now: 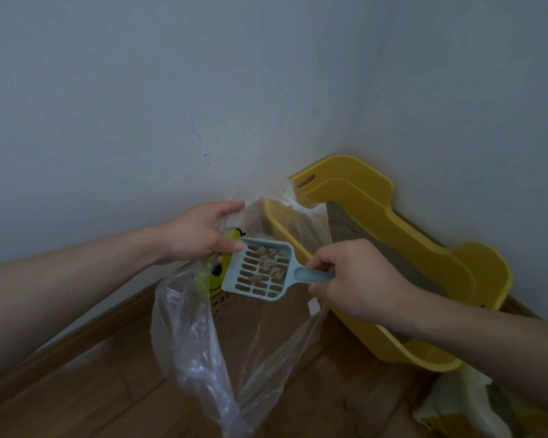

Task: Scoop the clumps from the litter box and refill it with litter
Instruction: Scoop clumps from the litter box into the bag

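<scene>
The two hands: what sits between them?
In the head view, the slotted head of the blue litter scoop, carrying a few clumps, lies between the left hand and right hand, over the open clear plastic bag.

Dim, soft, shadowless light, bowed wide-angle edges

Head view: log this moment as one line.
right hand: holds pale blue slotted plastic scoop, clumps inside | left hand: holds clear plastic bag open | yellow plastic litter box: behind
</scene>
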Available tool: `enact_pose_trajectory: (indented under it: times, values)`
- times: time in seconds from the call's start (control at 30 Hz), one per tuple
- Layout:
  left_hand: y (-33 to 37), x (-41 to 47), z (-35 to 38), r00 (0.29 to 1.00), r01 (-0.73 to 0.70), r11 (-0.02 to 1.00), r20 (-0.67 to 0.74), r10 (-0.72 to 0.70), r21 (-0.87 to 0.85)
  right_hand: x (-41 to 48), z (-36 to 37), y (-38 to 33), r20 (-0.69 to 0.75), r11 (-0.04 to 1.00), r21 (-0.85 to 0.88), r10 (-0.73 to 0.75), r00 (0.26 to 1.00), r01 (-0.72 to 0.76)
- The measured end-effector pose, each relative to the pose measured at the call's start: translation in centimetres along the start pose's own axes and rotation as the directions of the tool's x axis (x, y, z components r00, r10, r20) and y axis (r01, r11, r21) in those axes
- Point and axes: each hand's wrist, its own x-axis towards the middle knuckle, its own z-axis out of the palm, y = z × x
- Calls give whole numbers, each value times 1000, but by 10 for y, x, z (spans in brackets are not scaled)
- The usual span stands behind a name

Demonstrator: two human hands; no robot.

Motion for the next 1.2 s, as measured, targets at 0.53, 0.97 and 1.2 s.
enact_pose_trajectory:
  times: [0.53,0.97,1.2]
  values:
    - [10,-2,1,993,111,949,78,-92,-294,8,18,9,-30,718,-501,-572,820,483]
    - [4,0,-4,988,154,939,65,-141,-309,14,19,24,-170,844,-355,-482,860,403]
    - [5,4,-7,997,60,956,64,-44,-287,-2,6,34,-270,963,-139,-262,926,232]
